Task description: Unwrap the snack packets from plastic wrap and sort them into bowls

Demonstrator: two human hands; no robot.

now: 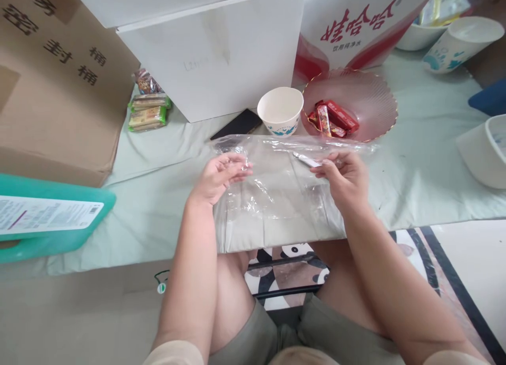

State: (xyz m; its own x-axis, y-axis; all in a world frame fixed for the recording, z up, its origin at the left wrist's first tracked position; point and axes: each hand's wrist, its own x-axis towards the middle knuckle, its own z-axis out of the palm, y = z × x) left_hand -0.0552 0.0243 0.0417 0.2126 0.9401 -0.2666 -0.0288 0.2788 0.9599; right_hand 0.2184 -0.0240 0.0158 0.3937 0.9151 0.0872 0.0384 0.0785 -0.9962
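A clear plastic bag (pixel 271 194) lies spread across the cloth-covered table in front of me, its near part reaching the table edge. My left hand (pixel 218 176) pinches the bag's film near its upper left. My right hand (pixel 344 179) is closed on a slim white object with a greyish pointed tip (pixel 305 159), held between thumb and fingers over the bag's right side. The tip points up and left; its exact kind is hard to make out. Bag film also shows by the right fingers, but whether they grip it I cannot tell.
Behind the bag are a black phone (pixel 236 125), a paper bowl (pixel 280 112) and a pink bowl (pixel 375 104) with red-wrapped snacks (pixel 342 116). White boxes (pixel 221 59) stand at the back. A cardboard box (pixel 59 101) and green jug (pixel 90 233) are left; cups (pixel 486 151) right.
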